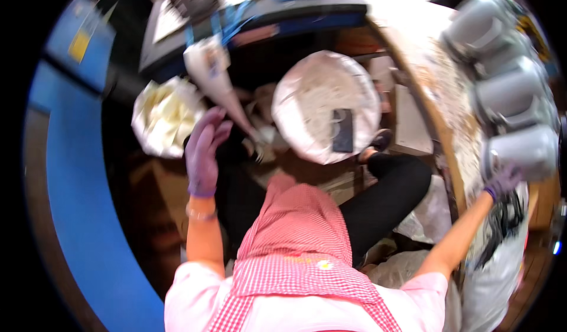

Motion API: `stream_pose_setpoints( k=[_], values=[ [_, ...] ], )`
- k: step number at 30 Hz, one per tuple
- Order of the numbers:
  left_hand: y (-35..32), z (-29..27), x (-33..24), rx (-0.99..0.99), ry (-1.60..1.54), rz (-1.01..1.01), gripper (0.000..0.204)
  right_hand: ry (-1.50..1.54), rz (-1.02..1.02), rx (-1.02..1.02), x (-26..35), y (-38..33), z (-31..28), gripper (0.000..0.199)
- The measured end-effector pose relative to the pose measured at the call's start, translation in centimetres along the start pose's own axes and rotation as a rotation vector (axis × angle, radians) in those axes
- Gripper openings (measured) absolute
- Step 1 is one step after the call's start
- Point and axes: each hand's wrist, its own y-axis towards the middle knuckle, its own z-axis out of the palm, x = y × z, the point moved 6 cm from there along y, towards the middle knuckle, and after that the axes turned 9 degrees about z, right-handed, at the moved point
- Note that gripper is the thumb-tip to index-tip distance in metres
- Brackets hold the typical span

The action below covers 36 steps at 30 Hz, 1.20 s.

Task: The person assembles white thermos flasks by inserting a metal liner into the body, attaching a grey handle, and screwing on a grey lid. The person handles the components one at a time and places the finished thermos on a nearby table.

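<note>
My left hand [204, 153], in a purple glove, is raised over my left thigh with its fingers stretched and nothing in them. It is near a white bag-lined bin [142, 122] of pale yellow pieces [171, 116]. My right hand [503, 181], also gloved in purple, reaches far right. Its fingers are on the lower edge of a glossy grey rounded housing [522, 152], the nearest in a row; blur hides their exact hold. Farther along that row stand more grey housings [511, 96]. Just below my right hand lies a bundle of black cables [502, 229].
Between my knees stands a round white-lined bin [289, 134] with a dark flat rectangular thing [342, 130] on it. A bench [254, 22] is ahead, with a white tapered piece [212, 75] hanging from it. A pale worktop [434, 66] curves along the right; a blue panel [77, 184] rises left.
</note>
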Motion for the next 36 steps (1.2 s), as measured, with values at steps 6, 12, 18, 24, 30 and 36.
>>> stream_pose_setpoints(
  k=[6, 12, 18, 24, 30, 36],
  values=[
    [2.7, -10.3, 9.0, -0.042, 0.68, -0.22, 0.034, 0.34, -0.136, 0.205, 20.2, -15.7, 7.7, 0.035],
    [4.5, -16.8, 38.8, 0.173, 1.238, -0.557, 0.05, 0.314, -0.257, 0.583, 24.0, -27.3, 16.9, 0.024],
    [12.5, -9.2, 41.6, 0.493, 1.599, -0.134, 0.072, 0.249, -0.065, 0.752, 21.0, -30.1, 20.0, 0.024],
    [18.0, -6.2, 50.7, 0.81, 1.68, -0.049, 0.073, 0.098, -0.047, 0.798, 22.2, -30.7, 23.3, 0.023],
    [19.4, -5.4, 58.5, 0.88, 1.594, -0.082, 0.077, 0.034, -0.011, 0.858, 23.0, -31.1, 26.0, 0.017],
    [17.3, -8.7, 61.5, 0.816, 1.448, 0.105, 0.08, -0.006, -0.06, 0.984, 24.0, -31.2, 26.7, 0.018]
  ],
)
